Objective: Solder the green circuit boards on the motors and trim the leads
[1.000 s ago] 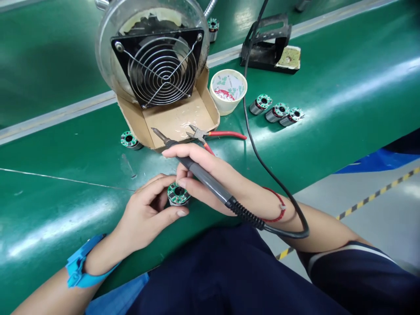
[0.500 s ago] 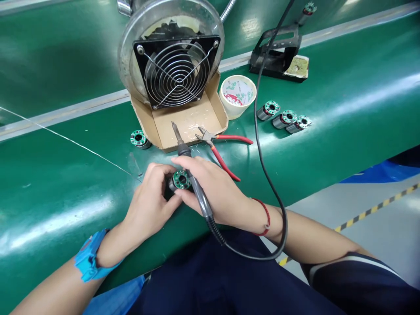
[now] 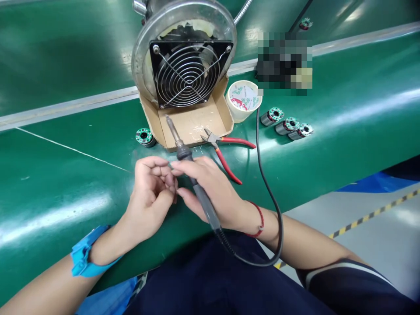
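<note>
My right hand (image 3: 218, 192) is closed around the dark handle of a soldering iron (image 3: 205, 203), whose tip points up over the edge of a cardboard tray (image 3: 216, 118). Close beside it, my left hand (image 3: 152, 192) has its fingers curled inward and the thumb against them. What those fingers hold, if anything, is hidden. A thin pale wire (image 3: 72, 151) runs across the bench to the back of my left hand. Red-handled cutters (image 3: 226, 162) lie jaws-first on the tray's front lip. One small motor with a green circuit board (image 3: 144, 138) stands left of the tray.
A fan with a wire guard (image 3: 188, 81) stands behind the tray. Right of it are a cream tub (image 3: 243, 103) and three motors with circuit boards (image 3: 288, 125). A pixelated dark object (image 3: 282, 61) sits farther back. The iron's cord (image 3: 267, 175) loops over my right forearm.
The motor with a green board that showed between my hands is out of sight. My left fingers have curled in, and the view has shifted slightly.
</note>
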Demonstrator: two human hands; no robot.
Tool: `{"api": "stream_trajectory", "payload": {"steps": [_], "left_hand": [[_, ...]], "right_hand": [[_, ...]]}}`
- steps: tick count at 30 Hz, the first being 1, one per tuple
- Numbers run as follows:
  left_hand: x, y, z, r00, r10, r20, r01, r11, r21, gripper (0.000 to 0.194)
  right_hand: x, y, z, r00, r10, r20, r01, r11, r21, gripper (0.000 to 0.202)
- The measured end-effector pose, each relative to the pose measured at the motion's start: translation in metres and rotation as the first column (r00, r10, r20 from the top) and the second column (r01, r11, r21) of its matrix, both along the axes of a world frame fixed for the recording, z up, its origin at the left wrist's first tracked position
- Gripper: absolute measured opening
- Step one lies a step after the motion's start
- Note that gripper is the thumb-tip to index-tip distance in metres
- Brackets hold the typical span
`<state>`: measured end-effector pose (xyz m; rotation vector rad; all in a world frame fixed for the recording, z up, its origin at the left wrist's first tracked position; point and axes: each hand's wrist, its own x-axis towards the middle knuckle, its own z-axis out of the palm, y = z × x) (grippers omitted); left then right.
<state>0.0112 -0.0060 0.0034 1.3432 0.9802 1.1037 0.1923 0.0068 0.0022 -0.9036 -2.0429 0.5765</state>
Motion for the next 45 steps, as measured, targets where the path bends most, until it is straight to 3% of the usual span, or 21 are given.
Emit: {"api": "stream_trajectory", "payload": {"steps": [4, 7, 8, 10, 12, 13, 14, 16, 18, 20, 23, 27, 39, 42, 45], "left_hand": [[-0.001, -0.004, 0.002, 0.991, 0.011, -0.133, -0.001, 0.997, 0.075, 0.045], [-0.007, 0.000, 0.006, 0.913, 0.070, -0.402, 0.053, 0.956, 0.287, 0.039], [-0.010, 0.002, 0.008, 0.850, 0.107, -0.516, 0.122, 0.913, 0.390, 0.034], [-0.017, 0.007, 0.014, 0.700, 0.243, -0.672, 0.293, 0.760, 0.580, 0.025], [-0.024, 0.012, 0.018, 0.590, 0.395, -0.704, 0.414, 0.601, 0.684, 0.020], [-0.026, 0.014, 0.018, 0.560, 0.441, -0.702, 0.431, 0.568, 0.701, 0.016], [-0.028, 0.016, 0.018, 0.534, 0.451, -0.715, 0.431, 0.583, 0.689, 0.012], [-0.029, 0.017, 0.013, 0.506, 0.403, -0.763, 0.401, 0.674, 0.621, 0.006], [-0.029, 0.017, 0.007, 0.513, 0.302, -0.803, 0.382, 0.757, 0.529, 0.015], [-0.027, 0.017, 0.002, 0.529, 0.204, -0.824, 0.402, 0.795, 0.455, 0.022], [-0.027, 0.016, -0.001, 0.547, 0.165, -0.821, 0.389, 0.818, 0.424, 0.024], [-0.027, 0.016, 0.002, 0.547, 0.248, -0.799, 0.335, 0.811, 0.480, 0.026], [-0.022, 0.018, 0.002, 0.542, 0.259, -0.799, 0.319, 0.817, 0.481, 0.024], [-0.021, 0.018, 0.001, 0.560, 0.208, -0.802, 0.303, 0.850, 0.432, 0.023], [-0.021, 0.019, 0.000, 0.625, 0.114, -0.772, 0.207, 0.930, 0.305, 0.018]], "right_hand": [[-0.007, -0.004, -0.002, 0.997, -0.077, -0.025, 0.078, 0.997, 0.024, 0.033], [-0.007, -0.005, -0.005, 0.994, -0.080, -0.071, 0.082, 0.996, 0.024, 0.032], [-0.006, -0.005, -0.006, 0.992, -0.083, -0.094, 0.084, 0.996, 0.006, 0.032], [-0.003, -0.004, -0.006, 0.981, -0.108, -0.164, 0.096, 0.992, -0.076, 0.033], [0.003, -0.003, -0.006, 0.959, -0.163, -0.232, 0.124, 0.977, -0.176, 0.035], [0.006, -0.003, -0.004, 0.949, -0.190, -0.250, 0.134, 0.966, -0.223, 0.037], [0.011, -0.002, -0.003, 0.944, -0.211, -0.255, 0.142, 0.954, -0.265, 0.038], [0.020, -0.004, -0.001, 0.942, -0.235, -0.239, 0.146, 0.930, -0.337, 0.038], [0.032, -0.007, -0.002, 0.941, -0.247, -0.231, 0.148, 0.915, -0.376, 0.037], [0.043, -0.013, -0.004, 0.928, -0.272, -0.253, 0.166, 0.913, -0.374, 0.035], [0.055, -0.021, -0.010, 0.894, -0.303, -0.332, 0.173, 0.914, -0.368, 0.029], [0.061, -0.028, -0.013, 0.858, -0.321, -0.402, 0.155, 0.907, -0.393, 0.018], [0.067, -0.026, -0.012, 0.887, -0.333, -0.320, 0.150, 0.863, -0.482, 0.013], [0.068, -0.024, -0.011, 0.896, -0.322, -0.307, 0.150, 0.869, -0.472, 0.013], [0.070, -0.022, -0.009, 0.905, -0.307, -0.295, 0.146, 0.875, -0.462, 0.014]]}}
